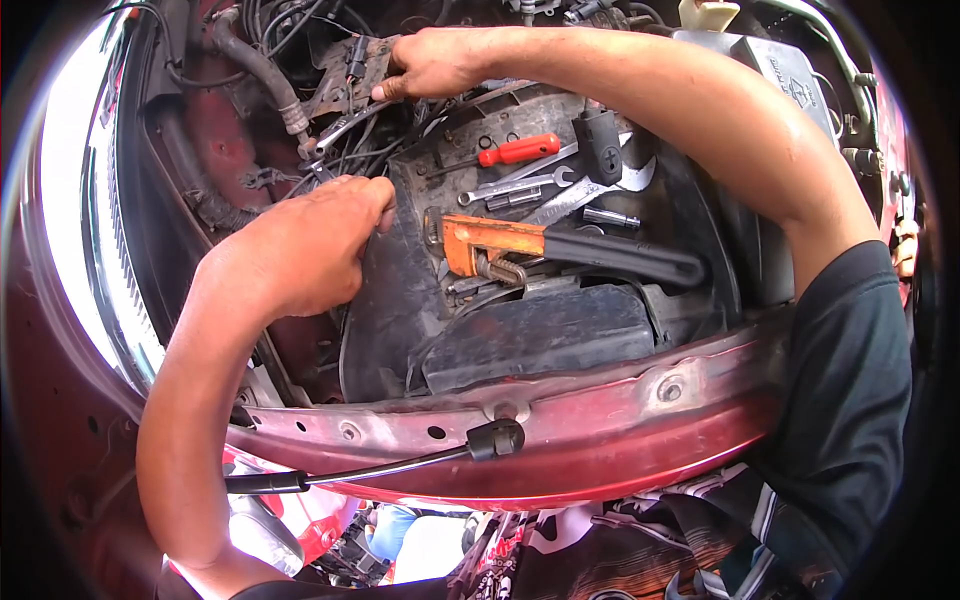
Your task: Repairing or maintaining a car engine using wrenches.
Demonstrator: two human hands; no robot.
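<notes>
A thick grey hose (258,70) ends in a metal fitting (307,148) at the upper left of the engine bay. At that fitting sits the end of a wrench (347,124), its shaft running up toward my right hand (436,64). My right hand is closed there, thumb along the wrench's far end; its other fingers are mostly hidden. Just below the fitting, my left hand (290,245) is closed in a fist. A short metal tool end, apparently another wrench (322,172), pokes out beyond its knuckles; the rest is covered by the hand.
On a black plastic cover (385,300) lie an orange pipe wrench (495,242), a red screwdriver (518,150), a combination wrench (515,184), sockets (610,217) and a black cylindrical part (598,145). A hood strut (390,467) crosses the red front edge (600,425). Cables surround the fitting.
</notes>
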